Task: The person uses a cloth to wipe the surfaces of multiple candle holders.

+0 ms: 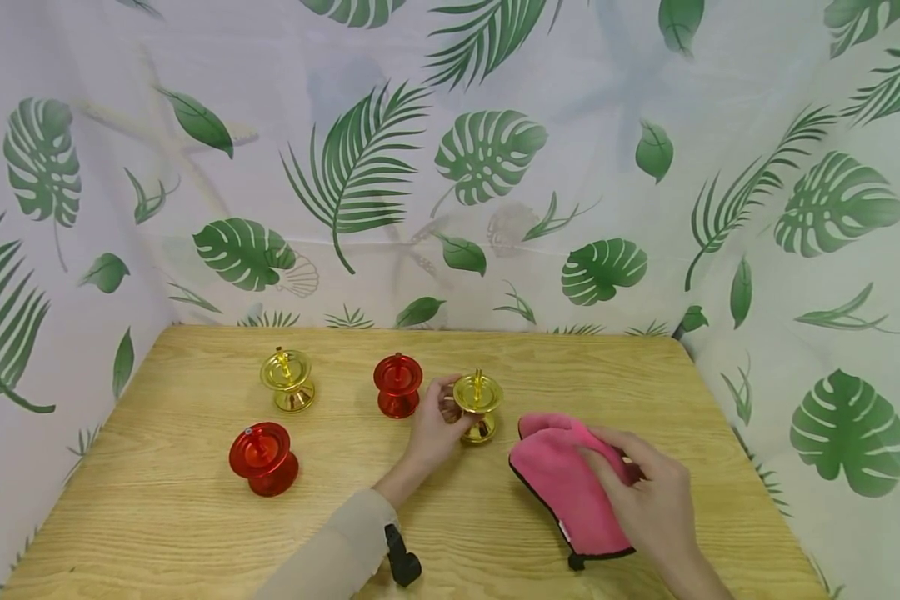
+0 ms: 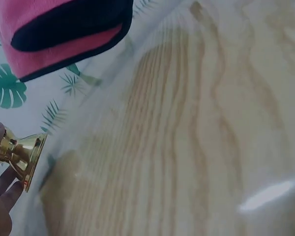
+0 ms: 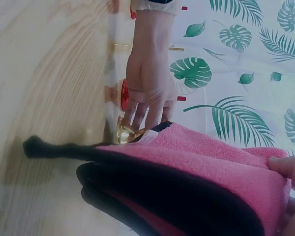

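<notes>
My left hand [image 1: 437, 427] grips a shiny gold candle holder [image 1: 477, 393] by its waist; it has a dish top, a short central post and a flared foot. In the left wrist view the fingers wrap that gold candle holder [image 2: 23, 155] at the left edge. My right hand [image 1: 648, 492] pinches a folded pink cloth [image 1: 562, 475] with black edging and a black hanging loop, just right of the gold holder. The pink cloth [image 3: 201, 162] covers much of the right wrist view, with part of the gold holder hidden behind it.
A red candle holder [image 1: 398, 383] stands left of my left hand. Farther left are another gold candle holder [image 1: 288, 379] and a second red candle holder [image 1: 264, 458]. All stand on a wooden table [image 1: 157, 517], backed by a leaf-patterned sheet [image 1: 390, 275].
</notes>
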Action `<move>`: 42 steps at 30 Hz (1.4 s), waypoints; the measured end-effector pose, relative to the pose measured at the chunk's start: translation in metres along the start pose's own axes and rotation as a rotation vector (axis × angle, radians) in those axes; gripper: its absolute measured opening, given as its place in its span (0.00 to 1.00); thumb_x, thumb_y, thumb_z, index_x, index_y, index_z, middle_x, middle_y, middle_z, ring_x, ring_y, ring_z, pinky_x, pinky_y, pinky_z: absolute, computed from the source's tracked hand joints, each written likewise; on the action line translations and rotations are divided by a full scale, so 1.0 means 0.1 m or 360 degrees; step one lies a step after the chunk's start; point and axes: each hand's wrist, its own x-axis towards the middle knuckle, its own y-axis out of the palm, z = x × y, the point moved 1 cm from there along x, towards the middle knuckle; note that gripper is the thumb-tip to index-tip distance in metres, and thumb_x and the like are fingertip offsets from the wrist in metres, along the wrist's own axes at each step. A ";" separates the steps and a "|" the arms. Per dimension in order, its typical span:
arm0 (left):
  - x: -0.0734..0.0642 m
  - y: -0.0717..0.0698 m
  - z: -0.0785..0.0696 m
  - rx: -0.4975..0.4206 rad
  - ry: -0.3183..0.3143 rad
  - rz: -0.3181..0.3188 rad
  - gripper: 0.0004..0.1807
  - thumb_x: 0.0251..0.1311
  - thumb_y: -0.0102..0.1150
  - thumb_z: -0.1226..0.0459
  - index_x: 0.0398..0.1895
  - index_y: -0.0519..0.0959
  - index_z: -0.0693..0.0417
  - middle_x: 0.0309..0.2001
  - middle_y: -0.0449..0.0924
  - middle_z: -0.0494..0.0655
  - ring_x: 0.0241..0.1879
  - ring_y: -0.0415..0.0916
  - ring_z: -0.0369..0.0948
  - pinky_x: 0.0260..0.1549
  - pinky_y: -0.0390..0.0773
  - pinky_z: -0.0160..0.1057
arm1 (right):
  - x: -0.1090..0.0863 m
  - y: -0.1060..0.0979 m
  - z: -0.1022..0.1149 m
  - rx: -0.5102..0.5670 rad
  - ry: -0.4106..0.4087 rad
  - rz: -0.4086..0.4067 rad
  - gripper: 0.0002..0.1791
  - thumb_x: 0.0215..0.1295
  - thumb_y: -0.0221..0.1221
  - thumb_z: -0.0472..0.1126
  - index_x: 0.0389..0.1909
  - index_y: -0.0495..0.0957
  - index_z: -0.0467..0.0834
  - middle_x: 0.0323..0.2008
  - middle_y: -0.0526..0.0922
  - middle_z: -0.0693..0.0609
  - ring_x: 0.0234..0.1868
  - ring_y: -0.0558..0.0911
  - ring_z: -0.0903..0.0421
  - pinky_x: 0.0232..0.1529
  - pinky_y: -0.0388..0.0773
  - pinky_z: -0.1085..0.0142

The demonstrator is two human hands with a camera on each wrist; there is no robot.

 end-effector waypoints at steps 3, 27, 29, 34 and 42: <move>0.06 0.01 0.04 0.0064 -0.0009 -0.0019 0.32 0.63 0.72 0.70 0.68 0.70 0.59 0.55 0.81 0.61 0.50 0.83 0.51 0.49 0.83 0.36 | -0.01 0.00 0.00 -0.0016 0.0020 0.0010 0.17 0.52 0.76 0.25 0.42 0.91 0.44 0.32 0.92 0.47 0.26 0.76 0.79 0.23 0.71 0.81; 0.25 0.08 0.12 0.0133 0.0051 -0.0083 0.37 0.59 0.75 0.69 0.70 0.67 0.61 0.59 0.82 0.63 0.62 0.81 0.58 0.68 0.77 0.57 | -0.02 0.00 -0.01 -0.0012 0.0113 0.0046 0.16 0.54 0.76 0.27 0.42 0.91 0.46 0.34 0.93 0.47 0.23 0.75 0.75 0.21 0.71 0.79; 0.17 0.04 0.12 0.0103 0.0031 -0.0082 0.38 0.59 0.76 0.69 0.70 0.67 0.62 0.60 0.82 0.64 0.63 0.80 0.58 0.70 0.76 0.57 | -0.03 0.01 -0.01 -0.0003 0.0123 0.0051 0.16 0.54 0.76 0.27 0.42 0.91 0.46 0.34 0.93 0.47 0.22 0.75 0.74 0.21 0.71 0.79; -0.05 -0.10 0.09 0.0070 0.0066 -0.0061 0.35 0.61 0.75 0.67 0.68 0.70 0.64 0.59 0.83 0.63 0.62 0.81 0.58 0.66 0.79 0.56 | -0.03 0.03 -0.01 0.0025 0.0114 0.0049 0.16 0.54 0.75 0.26 0.42 0.91 0.45 0.34 0.93 0.46 0.22 0.75 0.74 0.20 0.70 0.79; -0.35 -0.47 0.01 -0.0066 -0.0008 -0.0059 0.32 0.64 0.72 0.67 0.68 0.70 0.62 0.62 0.80 0.66 0.64 0.78 0.61 0.68 0.75 0.60 | -0.03 0.06 -0.02 0.0049 0.0099 0.0048 0.17 0.53 0.75 0.26 0.43 0.91 0.44 0.34 0.93 0.45 0.23 0.75 0.75 0.22 0.71 0.80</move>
